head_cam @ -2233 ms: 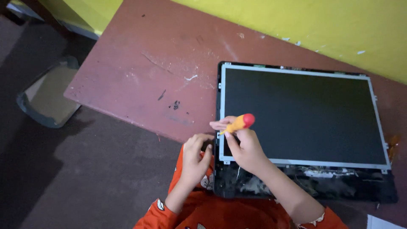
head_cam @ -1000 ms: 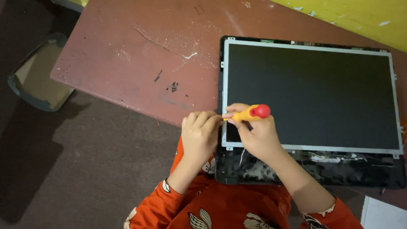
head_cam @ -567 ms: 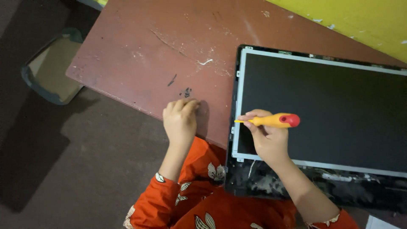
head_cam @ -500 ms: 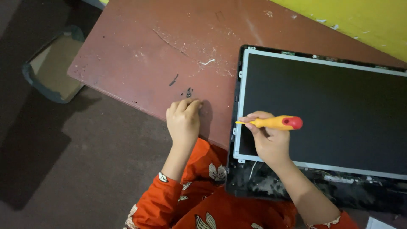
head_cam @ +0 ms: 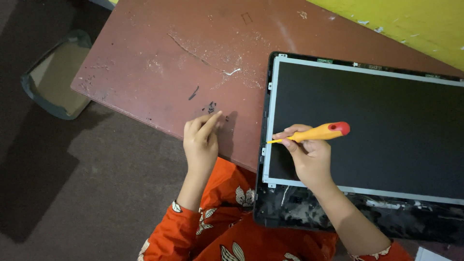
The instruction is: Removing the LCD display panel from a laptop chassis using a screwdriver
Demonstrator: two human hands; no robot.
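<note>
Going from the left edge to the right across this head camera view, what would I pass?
Teal-rimmed rectangular tray on the dark floor → worn reddish-brown tabletop → left hand, fingers touching the table → right hand → orange screwdriver with red end → large dark flat screen panel with a silver frame.

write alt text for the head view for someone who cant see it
A right hand holds a yellow screwdriver at the left frame edge of a dark screen panel lying on a worn red table. The left hand rests its fingertips on the table near small dark specks.
</note>
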